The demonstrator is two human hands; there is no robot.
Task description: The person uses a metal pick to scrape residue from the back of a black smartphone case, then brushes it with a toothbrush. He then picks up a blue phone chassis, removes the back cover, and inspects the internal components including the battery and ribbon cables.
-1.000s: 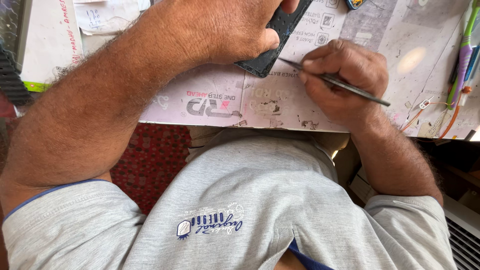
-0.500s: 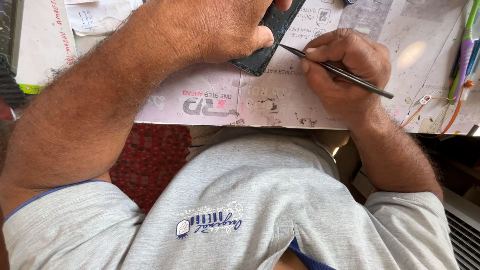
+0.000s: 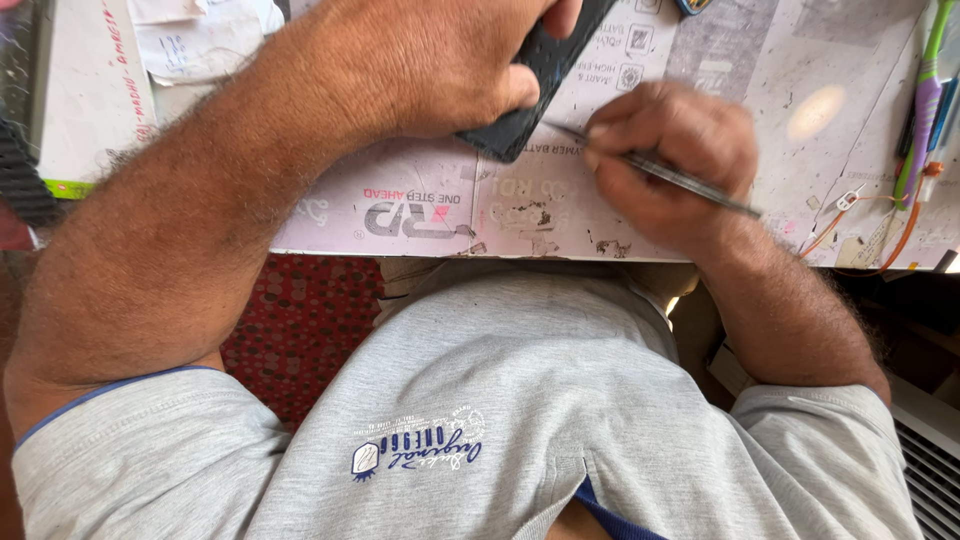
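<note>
Near the table edge (image 3: 480, 252), both hands (image 3: 440, 70) (image 3: 670, 150) crowd the phone (image 3: 545, 75).

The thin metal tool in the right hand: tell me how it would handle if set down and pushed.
The tool looks slim and straight, so probably stiff and light. Its round shaft might roll on the flat board. The fine tip near the black slab seems apt to bend.

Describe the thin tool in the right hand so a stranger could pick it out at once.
Start at the white printed cardboard sheet covering the work surface. Above its near edge, the right hand pinches a thin dark metal tool, its tip against the flat black textured object under the left hand. Unlike the coloured tools at right, it is plain and needle-slim.
</note>
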